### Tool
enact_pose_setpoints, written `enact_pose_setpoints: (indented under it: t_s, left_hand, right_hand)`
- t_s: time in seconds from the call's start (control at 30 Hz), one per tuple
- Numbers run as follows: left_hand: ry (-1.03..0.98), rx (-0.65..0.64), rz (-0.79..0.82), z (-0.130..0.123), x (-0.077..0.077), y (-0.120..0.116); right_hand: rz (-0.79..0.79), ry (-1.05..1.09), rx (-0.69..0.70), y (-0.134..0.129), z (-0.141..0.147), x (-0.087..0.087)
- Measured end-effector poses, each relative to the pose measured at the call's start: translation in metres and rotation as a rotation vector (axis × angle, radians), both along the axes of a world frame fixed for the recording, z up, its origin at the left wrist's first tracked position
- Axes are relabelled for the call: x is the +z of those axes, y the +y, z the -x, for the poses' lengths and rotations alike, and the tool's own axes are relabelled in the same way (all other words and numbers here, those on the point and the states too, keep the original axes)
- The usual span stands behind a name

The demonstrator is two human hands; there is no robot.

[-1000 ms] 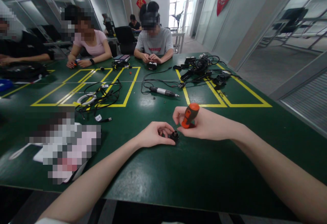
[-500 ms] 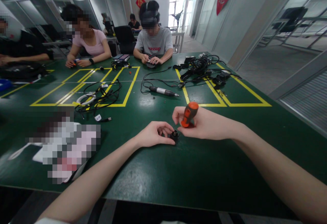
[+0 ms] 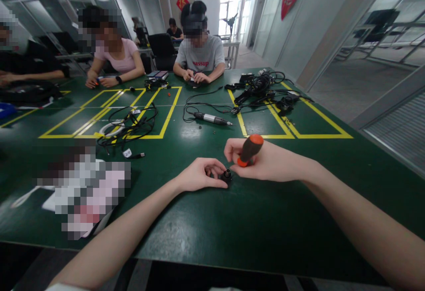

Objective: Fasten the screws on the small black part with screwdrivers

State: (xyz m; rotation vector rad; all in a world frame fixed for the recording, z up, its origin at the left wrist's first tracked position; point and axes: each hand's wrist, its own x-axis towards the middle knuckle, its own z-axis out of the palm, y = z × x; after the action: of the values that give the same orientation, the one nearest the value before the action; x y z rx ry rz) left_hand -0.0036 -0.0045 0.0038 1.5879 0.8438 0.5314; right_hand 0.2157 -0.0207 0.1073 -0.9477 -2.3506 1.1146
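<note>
My left hand [image 3: 204, 174] rests on the green table with its thumb and fingers curled around a small black cylindrical part [image 3: 226, 176], which stands upright on the surface. Just to the right, my right hand [image 3: 262, 160] grips a screwdriver [image 3: 251, 150] with a grey-brown and orange handle. The handle leans to the right, its orange end up. I cannot make out the screwdriver's shaft or tip, nor whether it touches the black part.
Beyond my hands lies a pen-shaped electric tool [image 3: 212, 118] with a cord. Tangled black cables [image 3: 262, 87] are at the back right, looped cables [image 3: 133, 125] at the left. A co-worker [image 3: 199, 54] sits across the table [image 3: 186, 233]; blurred-out items [image 3: 96, 198] lie front left.
The screwdriver's handle has tilted further to the right in my right hand. My left hand and the black part look unchanged.
</note>
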Motion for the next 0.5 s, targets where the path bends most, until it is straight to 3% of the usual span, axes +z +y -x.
enact_pose_setpoints:
  t_s: [0.5]
  left_hand:
    - [-0.024, 0.007, 0.016, -0.0005, -0.0003, -0.0002]
  right_hand:
    - [0.005, -0.011, -0.004, 0.0002, -0.0016, -0.002]
